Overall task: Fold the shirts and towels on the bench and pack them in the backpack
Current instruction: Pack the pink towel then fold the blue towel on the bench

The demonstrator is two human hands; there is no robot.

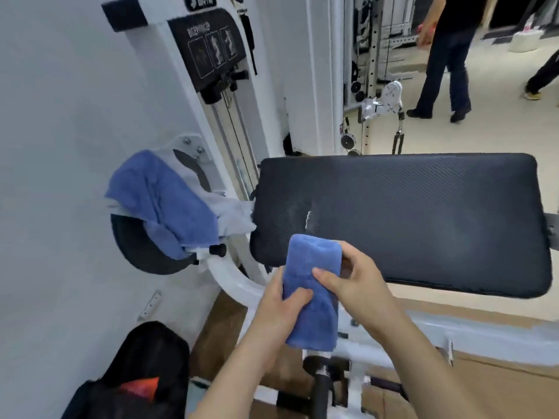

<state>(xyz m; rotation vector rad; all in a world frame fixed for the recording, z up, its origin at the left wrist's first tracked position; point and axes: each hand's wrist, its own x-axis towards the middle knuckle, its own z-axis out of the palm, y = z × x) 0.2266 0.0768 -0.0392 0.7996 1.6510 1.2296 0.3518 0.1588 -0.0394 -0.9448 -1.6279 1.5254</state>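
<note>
A folded blue towel is held in the air in front of the black padded bench. My left hand grips its left side with the thumb across the front. My right hand holds its right edge, thumb on the front and fingers curled behind. A second blue towel and a pale grey cloth lie draped over the machine's wheel guard at the left. The black backpack stands open on the floor at lower left, with something orange-red inside.
A white gym machine frame and its black handle post stand right below my hands. The weight column with its black placard rises behind. Two people's legs are at the far right on the pale floor.
</note>
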